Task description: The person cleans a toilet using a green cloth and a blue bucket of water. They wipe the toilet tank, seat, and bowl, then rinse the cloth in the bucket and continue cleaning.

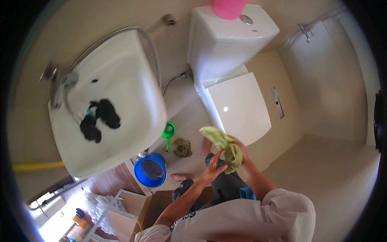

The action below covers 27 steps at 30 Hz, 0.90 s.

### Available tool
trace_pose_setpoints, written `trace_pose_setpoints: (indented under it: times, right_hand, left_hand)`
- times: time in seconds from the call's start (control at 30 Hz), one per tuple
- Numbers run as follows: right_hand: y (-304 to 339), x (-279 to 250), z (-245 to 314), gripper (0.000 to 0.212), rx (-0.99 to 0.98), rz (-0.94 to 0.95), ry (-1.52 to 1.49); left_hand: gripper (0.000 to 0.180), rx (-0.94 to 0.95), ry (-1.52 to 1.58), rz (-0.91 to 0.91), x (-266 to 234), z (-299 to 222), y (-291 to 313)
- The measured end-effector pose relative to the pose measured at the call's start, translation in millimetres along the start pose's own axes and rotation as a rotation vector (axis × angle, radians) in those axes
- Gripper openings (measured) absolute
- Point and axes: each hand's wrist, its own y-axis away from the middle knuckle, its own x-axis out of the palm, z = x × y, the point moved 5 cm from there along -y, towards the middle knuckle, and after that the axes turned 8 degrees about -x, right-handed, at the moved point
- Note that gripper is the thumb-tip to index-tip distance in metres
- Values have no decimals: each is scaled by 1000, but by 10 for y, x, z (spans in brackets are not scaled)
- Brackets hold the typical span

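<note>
1. Head view, cloth: the green cloth (233, 156) is between both hands, above the legs; its upper-left end is blurred.
2. Right hand (243, 152): clamped on the cloth; fingers mostly hidden behind it.
3. Left hand (211, 171): fingers spread at the cloth's edge; cannot tell whether they pinch it.
4. Sink (129, 72): holds dark items (108, 113), kind unclear.
5. Bucket (139, 171): blue; contents indistinct.
6. Pink container (229, 8): cut off above.

Dark lettering (188, 217) (seen at a slant) crosses the white shirt (238, 213); a tiny, illegible mark (254, 30) sits on the toilet tank (225, 31).
</note>
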Motion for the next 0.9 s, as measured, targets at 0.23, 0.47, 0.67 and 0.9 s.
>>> trace_pose_setpoints:
  times: [0.23,0.47,0.67,0.9]
  right_hand:
    - [-377,-1759,374,61,-353,-647,1023]
    - [-1436,-1930,630,78,-319,-1075,1499]
    - [-2685,-1122,1335,57,-578,-705,1754]
    - [-3132,-257,1081,50,-635,4,1898]
  left_hand:
    - [70,-237,54,-188,-298,312,-477]
    - [68,-424,-26,-353,-414,476,-500]
    - [66,-275,-476,-440,-439,600,-697]
    - [60,-155,-321,-614,-594,-125,-1474]
